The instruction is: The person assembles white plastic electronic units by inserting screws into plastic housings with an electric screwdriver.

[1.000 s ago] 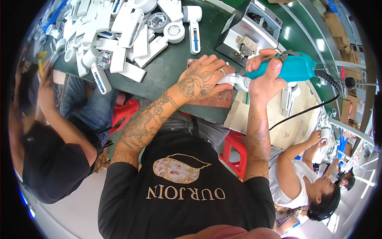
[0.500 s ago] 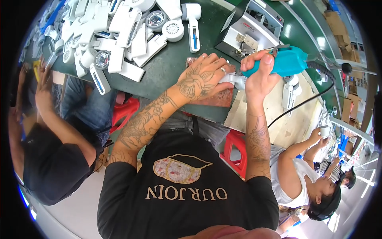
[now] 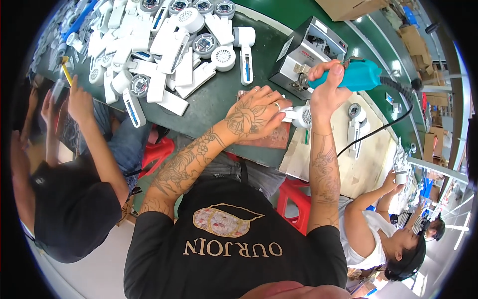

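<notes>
On a red-brown mat (image 3: 273,139) lies a white handheld fan (image 3: 301,117), its round grilled head sticking out to the right. My left hand (image 3: 255,113) is closed over the fan's handle and presses it down; the fingers hide most of that handle. In my right hand (image 3: 327,93) is a teal electric screwdriver (image 3: 362,74), fingers wrapped around its body, with a black cable trailing off its back end. The screwdriver's front end is beside a silver-and-black boxy machine (image 3: 311,52), above and apart from the fan head. Its tip is too small to make out.
A large pile of white fan parts (image 3: 172,55) covers the table at the left. More fans (image 3: 354,124) rest on brown cardboard (image 3: 318,159) at the right. Co-workers sit on both sides; the left one holds a yellow-handled tool (image 3: 66,70). Red stools (image 3: 294,204) stand below.
My right hand has moved the screwdriver away from the fan, toward the boxy machine. The fan's grilled head now shows more. At the left, the co-worker's hand has lifted the yellow-handled tool.
</notes>
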Available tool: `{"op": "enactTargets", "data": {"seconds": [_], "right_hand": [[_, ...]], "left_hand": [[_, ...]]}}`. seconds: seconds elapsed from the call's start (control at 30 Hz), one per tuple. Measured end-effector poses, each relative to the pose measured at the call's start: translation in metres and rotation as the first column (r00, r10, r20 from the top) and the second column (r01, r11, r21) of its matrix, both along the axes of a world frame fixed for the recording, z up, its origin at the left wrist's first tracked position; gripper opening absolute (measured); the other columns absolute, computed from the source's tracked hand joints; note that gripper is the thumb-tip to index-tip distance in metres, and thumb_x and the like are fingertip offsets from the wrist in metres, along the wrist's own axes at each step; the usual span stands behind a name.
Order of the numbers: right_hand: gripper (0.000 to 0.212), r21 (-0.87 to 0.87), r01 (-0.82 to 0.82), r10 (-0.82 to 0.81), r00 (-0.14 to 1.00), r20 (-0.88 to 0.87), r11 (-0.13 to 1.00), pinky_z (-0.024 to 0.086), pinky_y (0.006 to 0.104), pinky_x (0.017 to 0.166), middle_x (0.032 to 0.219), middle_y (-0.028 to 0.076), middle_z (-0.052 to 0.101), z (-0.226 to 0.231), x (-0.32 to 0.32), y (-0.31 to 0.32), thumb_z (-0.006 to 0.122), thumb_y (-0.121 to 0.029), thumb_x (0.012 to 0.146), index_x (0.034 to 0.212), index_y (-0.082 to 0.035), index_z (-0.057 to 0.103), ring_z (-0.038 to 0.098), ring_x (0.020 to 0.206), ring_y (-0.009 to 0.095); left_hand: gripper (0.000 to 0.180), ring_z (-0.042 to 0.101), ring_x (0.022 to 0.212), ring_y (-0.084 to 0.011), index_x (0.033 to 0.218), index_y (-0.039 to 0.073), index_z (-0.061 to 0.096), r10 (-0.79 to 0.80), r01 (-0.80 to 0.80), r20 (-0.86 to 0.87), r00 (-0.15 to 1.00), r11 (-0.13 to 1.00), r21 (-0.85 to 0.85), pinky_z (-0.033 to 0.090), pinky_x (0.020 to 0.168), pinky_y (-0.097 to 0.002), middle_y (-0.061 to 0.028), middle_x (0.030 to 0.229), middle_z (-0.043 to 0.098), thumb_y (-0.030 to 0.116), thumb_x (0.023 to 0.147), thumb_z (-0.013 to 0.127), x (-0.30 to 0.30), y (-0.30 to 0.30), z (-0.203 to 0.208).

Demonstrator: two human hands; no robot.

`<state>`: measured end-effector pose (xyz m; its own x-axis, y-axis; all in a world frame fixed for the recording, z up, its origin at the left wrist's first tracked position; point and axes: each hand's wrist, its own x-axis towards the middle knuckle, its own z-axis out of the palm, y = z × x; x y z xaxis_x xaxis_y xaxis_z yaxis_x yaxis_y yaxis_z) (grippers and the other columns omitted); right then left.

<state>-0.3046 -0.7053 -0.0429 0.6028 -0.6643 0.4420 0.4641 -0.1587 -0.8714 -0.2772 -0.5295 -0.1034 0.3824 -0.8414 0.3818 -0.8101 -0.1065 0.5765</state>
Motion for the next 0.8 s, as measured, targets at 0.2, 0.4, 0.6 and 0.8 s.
{"op": "enactTargets", "data": {"seconds": [0.2,0.4,0.6,0.8], "right_hand": [[0.058,0.033,-0.02,0.025,0.986,-0.166,0.999,0.045,0.0345,0.057,0.067,0.009,0.052,0.023,-0.05,0.025,0.063,-0.052,0.098,0.104,0.006,0.056,0.052,0.058,0.02],[0.068,0.003,-0.033,0.033,0.975,-0.218,0.999,0.046,0.0337,0.058,0.065,0.007,0.05,0.01,-0.072,0.035,0.067,-0.06,0.092,0.106,0.005,0.054,0.052,0.057,0.018],[0.06,0.071,-0.041,0.051,0.987,-0.153,0.997,0.046,0.0344,0.057,0.066,0.009,0.051,-0.005,-0.07,0.032,0.068,-0.055,0.094,0.102,0.003,0.052,0.052,0.057,0.02],[0.042,0.147,-0.097,0.106,0.993,-0.058,0.984,0.045,0.0366,0.058,0.075,0.007,0.051,-0.017,-0.064,0.039,0.07,-0.042,0.093,0.095,-0.003,0.054,0.051,0.064,0.02]], "left_hand": [[0.036,0.058,0.1,-0.0263,0.127,0.012,0.067,0.029,-0.028,0.017,0.999,0.998,-0.053,0.048,0.09,-0.0416,-0.0059,0.107,0.064,0.021,0.094,0.06,0.002,0.002,0.005],[0.035,0.058,0.1,-0.0264,0.127,0.012,0.068,0.016,-0.015,0.009,1.0,0.998,-0.056,0.048,0.088,-0.0413,-0.0062,0.108,0.064,0.021,0.094,0.061,0.002,0.002,0.002],[0.035,0.058,0.1,-0.026,0.127,0.012,0.067,0.007,-0.007,-0.002,1.0,0.999,-0.038,0.049,0.088,-0.0411,-0.0057,0.108,0.065,0.02,0.094,0.061,0.004,-0.003,-0.001],[0.032,0.055,0.107,-0.0263,0.121,0.01,0.066,0.023,-0.029,0.103,0.994,0.998,0.056,0.046,0.092,-0.0437,-0.005,0.115,0.061,0.025,0.093,0.061,0.009,0.003,0.014]]}}
